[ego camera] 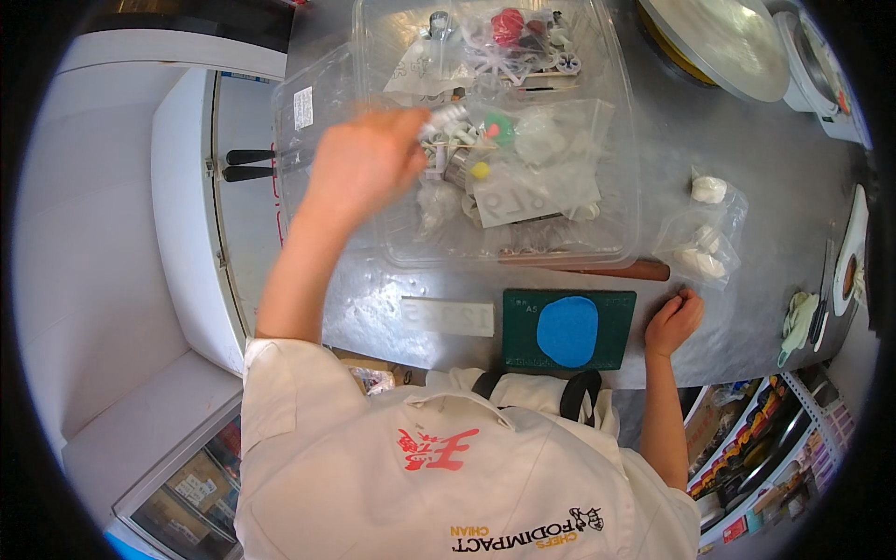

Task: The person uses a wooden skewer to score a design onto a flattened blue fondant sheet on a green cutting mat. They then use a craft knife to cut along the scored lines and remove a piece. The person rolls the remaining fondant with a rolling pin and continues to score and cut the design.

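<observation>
My left hand (374, 164), blurred, is over a large clear plastic tub (633, 175). Its fingertips pinch a small whitish ribbed piece (446, 119), too blurred to name. Under it the tub holds small plastic cutters (437, 157), plastic bags and a white sheet with raised digits (521, 203). My right hand (675, 318) rests loosely curled on the steel table, with nothing visible in it. To its left lies a green A5 cutting mat (514, 332) bearing a flat blue rounded sheet (568, 331), which looks like fondant. A translucent number mould strip (448, 317) lies left of the mat.
A brown rod (616, 269) lies along the tub's near edge. Bags of white dough-like lumps (700, 259) are at right. Farther back stand a round metal turntable (728, 42) and a white scale (833, 91). A green cloth (798, 325) and tools lie far right.
</observation>
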`<state>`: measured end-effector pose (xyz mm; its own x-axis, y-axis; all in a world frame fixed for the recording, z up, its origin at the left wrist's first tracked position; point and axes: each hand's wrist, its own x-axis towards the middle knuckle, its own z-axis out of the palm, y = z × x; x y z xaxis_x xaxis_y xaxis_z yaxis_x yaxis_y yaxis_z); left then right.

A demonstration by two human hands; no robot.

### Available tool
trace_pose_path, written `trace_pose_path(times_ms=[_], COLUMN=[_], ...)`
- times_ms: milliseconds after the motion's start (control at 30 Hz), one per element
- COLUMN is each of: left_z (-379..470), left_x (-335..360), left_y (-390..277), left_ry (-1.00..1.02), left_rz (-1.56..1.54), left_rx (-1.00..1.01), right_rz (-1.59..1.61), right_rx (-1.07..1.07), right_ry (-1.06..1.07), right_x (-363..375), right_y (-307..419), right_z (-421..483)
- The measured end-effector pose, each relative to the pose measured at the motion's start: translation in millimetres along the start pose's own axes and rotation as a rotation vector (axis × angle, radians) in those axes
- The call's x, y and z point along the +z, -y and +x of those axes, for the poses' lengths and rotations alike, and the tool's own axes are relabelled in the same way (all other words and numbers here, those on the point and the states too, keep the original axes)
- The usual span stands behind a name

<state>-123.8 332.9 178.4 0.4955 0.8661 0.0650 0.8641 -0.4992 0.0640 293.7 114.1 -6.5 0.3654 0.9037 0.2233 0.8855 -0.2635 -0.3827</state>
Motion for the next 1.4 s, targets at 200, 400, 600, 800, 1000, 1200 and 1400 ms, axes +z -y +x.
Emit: trace_pose_path(times_ms=[200,400,600,800,1000,1200,1400], left_z=[-23.3,-19.7,7.5,29.7,35.9,39.0,43.3], left_x=[37.4,55.1,88.1,61.6,57.6,64.0,23.2], left_y=[-70.9,-22.4,1.5,15.7,8.9,-1.1,4.3], left_ry=[0.014,0.149,0.238,0.583,0.664,0.681,0.640], left_rz=[-0.389,0.114,0.327,0.037,0.111,0.155,0.087], left_rx=[0.072,-0.040,-0.101,-0.207,-0.269,-0.151,-0.194], right_rz=[0.018,-0.001,0.005,0.013,-0.004,-0.007,0.005], right_rx=[0.026,0.020,0.007,0.014,0.007,-0.002,-0.003], right_ry=[0.008,0.029,0.009,0.010,0.010,0.003,-0.018], right_x=[0.9,0.3,0.1,-0.9,-0.9,-1.3,0.9], right_y=[-0.8,-3.1,-1.2,-0.1,0.9,0.4,-1.3], right_z=[-1.4,-1.8,-0.7,-1.9,-0.1,-0.2,-0.2])
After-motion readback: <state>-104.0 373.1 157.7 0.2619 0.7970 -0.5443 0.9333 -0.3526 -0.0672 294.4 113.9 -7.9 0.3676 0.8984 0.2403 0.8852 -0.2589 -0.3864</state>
